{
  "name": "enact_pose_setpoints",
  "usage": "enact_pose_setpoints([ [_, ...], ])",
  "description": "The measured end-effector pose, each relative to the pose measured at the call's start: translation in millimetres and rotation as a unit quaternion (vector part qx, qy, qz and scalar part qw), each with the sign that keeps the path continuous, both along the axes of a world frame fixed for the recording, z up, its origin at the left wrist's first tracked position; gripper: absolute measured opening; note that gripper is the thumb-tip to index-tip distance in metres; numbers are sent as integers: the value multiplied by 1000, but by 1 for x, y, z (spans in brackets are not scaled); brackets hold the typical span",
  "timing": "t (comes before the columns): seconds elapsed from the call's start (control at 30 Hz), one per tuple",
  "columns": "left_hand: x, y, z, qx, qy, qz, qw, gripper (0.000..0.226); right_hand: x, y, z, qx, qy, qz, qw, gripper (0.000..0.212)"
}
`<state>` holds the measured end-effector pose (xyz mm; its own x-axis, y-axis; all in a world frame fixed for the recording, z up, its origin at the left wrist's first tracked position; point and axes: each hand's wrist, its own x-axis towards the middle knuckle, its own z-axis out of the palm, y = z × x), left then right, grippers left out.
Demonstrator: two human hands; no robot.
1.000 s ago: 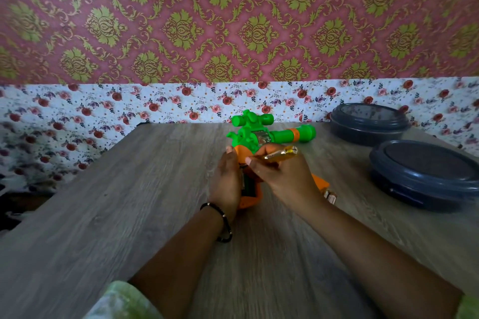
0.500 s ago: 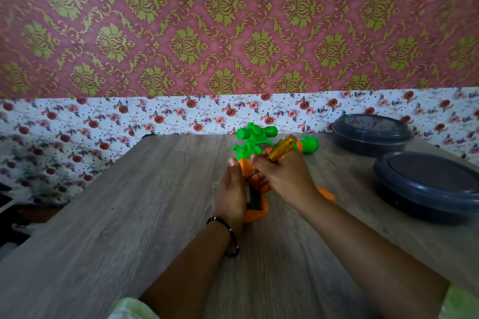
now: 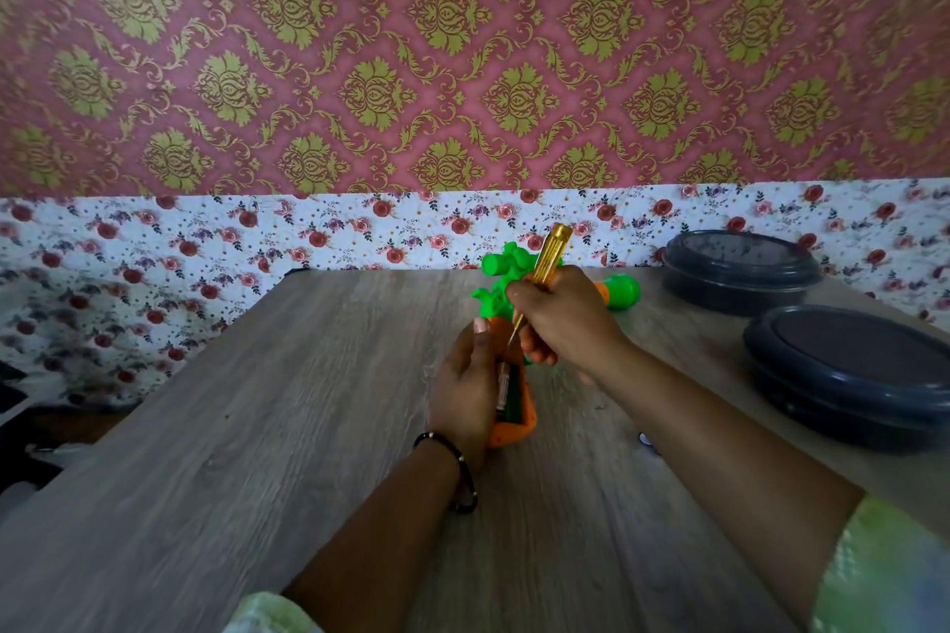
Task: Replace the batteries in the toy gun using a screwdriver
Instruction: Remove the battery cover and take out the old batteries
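In the head view, the toy gun (image 3: 506, 319) is being held on the bench (image 3: 267, 427) by the left hand (image 3: 465, 388), curled round its orange grip. The screwdriver (image 3: 546, 265) is being gripped by the right hand (image 3: 560, 319), tip angled down into the grip. The tip could be slipping off if tilted, scraping plastic or fingers.

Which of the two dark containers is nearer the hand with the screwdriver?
The far container, by the floral wall. It sits just past the toy gun's muzzle, close to the right hand; the other container lies farther right, nearer the camera.
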<state>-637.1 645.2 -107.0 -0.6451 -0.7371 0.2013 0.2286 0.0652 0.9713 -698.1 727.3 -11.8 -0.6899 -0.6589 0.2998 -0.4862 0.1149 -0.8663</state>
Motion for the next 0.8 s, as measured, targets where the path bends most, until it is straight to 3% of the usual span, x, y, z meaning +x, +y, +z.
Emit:
enact_pose_setpoints([
  [0.13,5,1,3,25,11,-20,999,55,-3,4,0,1,-15,17,1000,34],
  [0.23,7,2,5,40,8,-21,999,21,-3,9,-8,-41,-19,20,999,35],
  [0.3,8,4,8,58,7,-21,998,11,0,13,-16,-82,-22,29,996,35],
  [0.43,7,4,9,77,7,-13,997,6,4,30,-30,-213,-24,15,977,27],
  [0.53,6,4,6,75,16,-22,997,9,4,40,-36,-250,-18,25,968,13],
  [0.6,6,5,7,72,19,-27,997,9,6,42,-40,-229,-24,41,972,18],
  [0.7,9,6,11,73,17,-41,996,38,9,41,-47,-163,1,74,984,25],
  [0.8,11,5,11,84,18,-41,996,32,8,42,-47,-107,44,90,989,36],
])
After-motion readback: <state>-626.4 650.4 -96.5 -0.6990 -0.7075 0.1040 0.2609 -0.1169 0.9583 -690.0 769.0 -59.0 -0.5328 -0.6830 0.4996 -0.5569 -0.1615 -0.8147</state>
